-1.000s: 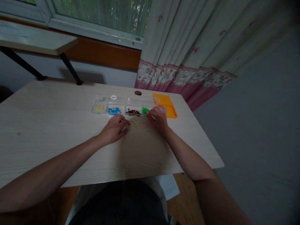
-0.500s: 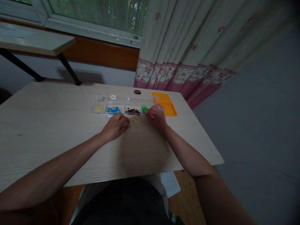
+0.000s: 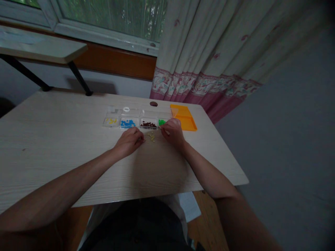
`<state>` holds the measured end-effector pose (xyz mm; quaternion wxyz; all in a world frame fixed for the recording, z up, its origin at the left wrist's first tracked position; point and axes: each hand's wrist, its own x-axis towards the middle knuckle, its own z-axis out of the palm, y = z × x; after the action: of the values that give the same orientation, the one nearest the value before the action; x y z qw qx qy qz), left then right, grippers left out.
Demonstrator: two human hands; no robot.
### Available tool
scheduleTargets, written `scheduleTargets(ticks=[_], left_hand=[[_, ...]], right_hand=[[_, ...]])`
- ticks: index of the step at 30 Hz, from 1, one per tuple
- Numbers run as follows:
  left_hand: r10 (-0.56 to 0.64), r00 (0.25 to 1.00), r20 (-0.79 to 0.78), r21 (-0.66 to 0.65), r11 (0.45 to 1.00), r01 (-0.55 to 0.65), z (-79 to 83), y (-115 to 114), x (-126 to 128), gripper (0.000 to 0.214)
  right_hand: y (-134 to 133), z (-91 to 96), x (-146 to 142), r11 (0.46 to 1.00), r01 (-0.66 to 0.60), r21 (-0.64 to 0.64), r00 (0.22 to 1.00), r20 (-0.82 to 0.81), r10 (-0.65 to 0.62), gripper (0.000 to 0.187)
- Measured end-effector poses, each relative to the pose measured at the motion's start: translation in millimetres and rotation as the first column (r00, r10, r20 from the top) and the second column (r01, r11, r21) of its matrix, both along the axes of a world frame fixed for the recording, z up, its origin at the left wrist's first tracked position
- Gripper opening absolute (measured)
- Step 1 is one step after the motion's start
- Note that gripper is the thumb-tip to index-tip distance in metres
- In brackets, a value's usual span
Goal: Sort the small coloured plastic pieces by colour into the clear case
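The fingers [image 3: 138, 138] of your left hand [image 3: 128, 142] are curled, tips drawn together on the table [image 3: 65, 139], just left of the small heap of pale pieces [image 3: 151, 136]. Whether they pinch a piece cannot be told. Your right hand [image 3: 172, 131] rests just right of the heap, fingers bunched; its grip is unreadable. Behind the heap lies the clear compartment box [image 3: 133, 113], holding yellow pieces [image 3: 111, 121], blue pieces [image 3: 127, 123], dark brown pieces [image 3: 148, 124] and green pieces [image 3: 161, 122]. Your right hand covers part of the green compartment. An orange tray [image 3: 186, 120] lies just right of the box. Single pieces are too small to make out.
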<state>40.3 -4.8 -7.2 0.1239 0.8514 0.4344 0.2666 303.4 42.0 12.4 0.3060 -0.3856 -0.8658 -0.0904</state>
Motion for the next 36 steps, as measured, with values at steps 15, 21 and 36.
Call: scheduleTargets(ticks=[15,21,36], left_hand=[[0.074,0.915,0.396,-0.156,0.988,-0.012,6.1,8,2,0.034],[0.059,0.891,0.451,-0.167,0.986,0.020,2.9,9,6,0.038],[0.075,0.884,0.461,-0.104,0.994,-0.030,7.4,2,9,0.041]], right_hand=[[-43,-0.4,-53,0.994,-0.111,0.003,0.994,0.020,0.111,0.022],[-41,0.9,-55,0.996,-0.075,0.052,0.997,0.022,0.074,0.016],[-47,2.8,-53,0.987,-0.119,0.108,0.988,0.110,0.107,0.016]])
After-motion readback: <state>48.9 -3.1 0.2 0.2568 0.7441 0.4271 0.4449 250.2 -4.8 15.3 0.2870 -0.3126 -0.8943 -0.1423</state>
